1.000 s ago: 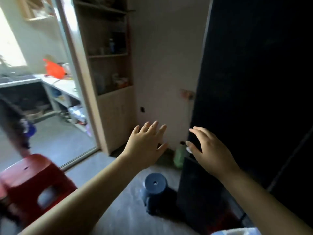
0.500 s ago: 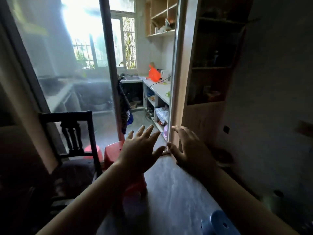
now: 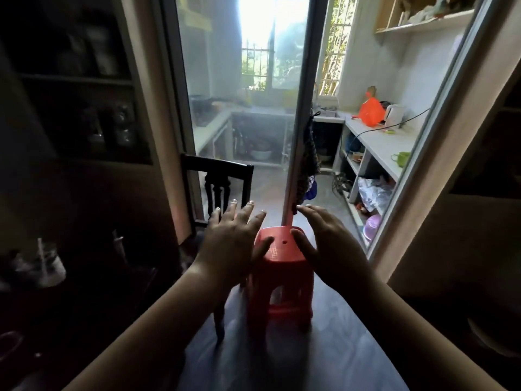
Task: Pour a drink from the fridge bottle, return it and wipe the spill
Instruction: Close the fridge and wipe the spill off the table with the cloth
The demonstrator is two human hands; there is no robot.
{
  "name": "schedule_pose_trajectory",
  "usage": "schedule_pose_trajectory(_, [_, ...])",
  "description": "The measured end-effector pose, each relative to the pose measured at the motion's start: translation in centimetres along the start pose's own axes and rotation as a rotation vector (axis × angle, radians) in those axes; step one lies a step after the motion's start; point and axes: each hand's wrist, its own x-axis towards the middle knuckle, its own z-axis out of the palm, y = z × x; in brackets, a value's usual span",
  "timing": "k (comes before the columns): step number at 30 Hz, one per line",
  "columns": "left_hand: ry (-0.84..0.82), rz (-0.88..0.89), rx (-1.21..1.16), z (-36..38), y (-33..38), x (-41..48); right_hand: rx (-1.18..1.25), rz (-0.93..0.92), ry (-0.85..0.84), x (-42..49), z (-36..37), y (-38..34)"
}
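Observation:
My left hand [image 3: 232,238] and my right hand [image 3: 328,244] are both held out in front of me, palms down, fingers straight and spread, holding nothing. They hover in the air above a red plastic stool [image 3: 280,273] on the floor. No bottle, fridge, cup or cloth is in view. On the dark surface at the far left stands a pale container [image 3: 48,266] that is too dim to make out.
A dark wooden chair [image 3: 220,182] stands left of the stool. Ahead is a sliding glass door [image 3: 298,114] to a kitchen with a white counter [image 3: 383,142], an orange object [image 3: 371,108], a kettle [image 3: 394,115] and a green cup [image 3: 401,158]. Dark shelves [image 3: 76,80] flank the left side.
The view has swung left, away from the dark fridge and blue stool, toward the kitchen doorway. Both hands stayed out in front, open and empty.

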Motion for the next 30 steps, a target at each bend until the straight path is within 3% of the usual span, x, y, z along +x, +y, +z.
schedule_pose_trajectory(9, [-0.082,-0.509,0.095,1.0,-7.1,-3.5,0.208,-0.397,-0.172,8.8,8.9,-4.6])
schedule_pose_trajectory(16, [-0.084,-0.881,0.187,0.9,-7.2,-6.1,0.276,-0.703,-0.290,12.6,12.9,-7.1])
schedule_pose_trajectory(30, [-0.194,-1.408,0.251,0.7,-2.5,-17.8,0.452,-1.128,-0.578,6.0,18.5,-16.1])
